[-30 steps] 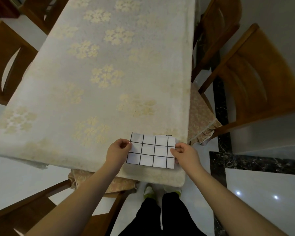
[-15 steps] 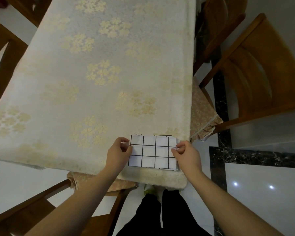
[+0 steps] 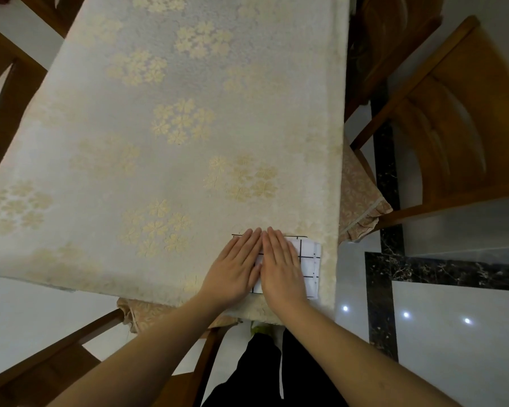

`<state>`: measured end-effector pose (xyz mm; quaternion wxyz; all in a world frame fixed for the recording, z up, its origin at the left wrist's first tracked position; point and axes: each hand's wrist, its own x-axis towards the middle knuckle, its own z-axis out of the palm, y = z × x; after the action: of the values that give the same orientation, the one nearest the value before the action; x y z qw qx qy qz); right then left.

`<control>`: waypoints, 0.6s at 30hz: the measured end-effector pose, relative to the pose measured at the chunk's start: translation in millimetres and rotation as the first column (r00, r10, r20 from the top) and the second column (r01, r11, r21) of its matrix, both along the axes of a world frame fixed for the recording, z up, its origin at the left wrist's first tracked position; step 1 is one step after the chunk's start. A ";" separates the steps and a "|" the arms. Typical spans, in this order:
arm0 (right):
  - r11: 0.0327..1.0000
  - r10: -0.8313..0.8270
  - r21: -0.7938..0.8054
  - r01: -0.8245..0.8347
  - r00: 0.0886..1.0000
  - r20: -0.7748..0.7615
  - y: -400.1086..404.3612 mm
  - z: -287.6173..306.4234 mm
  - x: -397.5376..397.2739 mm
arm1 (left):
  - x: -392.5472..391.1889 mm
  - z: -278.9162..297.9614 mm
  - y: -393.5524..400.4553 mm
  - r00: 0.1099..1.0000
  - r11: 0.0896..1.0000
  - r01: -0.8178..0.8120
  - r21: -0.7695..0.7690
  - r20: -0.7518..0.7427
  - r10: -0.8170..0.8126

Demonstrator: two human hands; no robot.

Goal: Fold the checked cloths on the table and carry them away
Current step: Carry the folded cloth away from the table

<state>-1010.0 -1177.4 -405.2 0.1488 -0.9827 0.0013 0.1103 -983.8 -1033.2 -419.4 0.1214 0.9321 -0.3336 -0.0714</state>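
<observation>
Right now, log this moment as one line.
left hand flat | right hand flat | both press folded checked cloth | near table corner

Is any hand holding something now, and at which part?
Nothing is gripped. The left hand and right hand lie flat, pressing the top of the folded checked cloth.

Most of the checked cloth hidden under both flat hands, fold count perhaps unreadable, tabletop cut off at top edge

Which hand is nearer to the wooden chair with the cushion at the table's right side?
Right. The right hand lies flat on the checked cloth, on the side toward that chair; the left hand lies beside it, farther away.
</observation>
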 end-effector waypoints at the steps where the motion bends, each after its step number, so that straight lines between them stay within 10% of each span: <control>1: 1.000 -0.005 -0.016 0.005 1.000 -0.028 0.1 -4.0 0.2 | 0.0 -1.9 -0.3 1.000 1.000 -0.002 0.011 -0.012 0.002; 18: 0.994 -0.090 -0.070 0.083 0.991 -0.103 -53.7 -11.3 -15.3 | 11.6 7.0 19.4 0.972 0.951 -0.134 0.278 -0.153 0.181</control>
<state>-1025.3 -1231.1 -416.6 0.1208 -0.9788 0.0553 0.1557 -972.2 -1013.7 -412.4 0.0296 0.9537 -0.2332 -0.1877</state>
